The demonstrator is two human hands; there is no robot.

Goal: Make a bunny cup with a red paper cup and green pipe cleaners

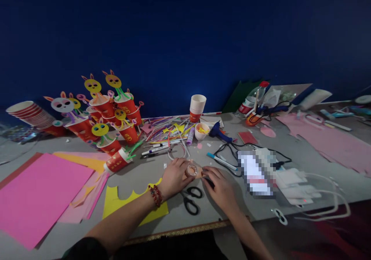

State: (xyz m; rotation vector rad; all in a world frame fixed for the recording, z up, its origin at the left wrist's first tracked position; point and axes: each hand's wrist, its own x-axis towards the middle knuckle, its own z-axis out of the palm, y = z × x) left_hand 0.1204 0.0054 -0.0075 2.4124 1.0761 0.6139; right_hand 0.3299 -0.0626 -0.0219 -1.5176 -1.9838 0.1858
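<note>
My left hand [175, 175], with a red bead bracelet at the wrist, is closed around a small roll of clear tape [191, 170]. Just right of the roll shows a peach-orange paper piece [199, 172], its outline partly covered by my fingers. My right hand [218, 186] pinches the right edge of that paper, with thumb and fingers close together. Black-handled scissors [191, 206] lie on the table below the hands, blades partly under my left hand. Yellow paper [116, 202] with a scalloped cut edge rests beneath my left forearm.
Red paper cups with paper animal faces [106, 111] stand at the left, near pink sheets [43, 194]. Pens [156, 149], pipe cleaners [162, 130] and stacked cups [198, 107] are behind. A blue glue gun [218, 132], its cables and a blurred phone [255, 173] are rightward.
</note>
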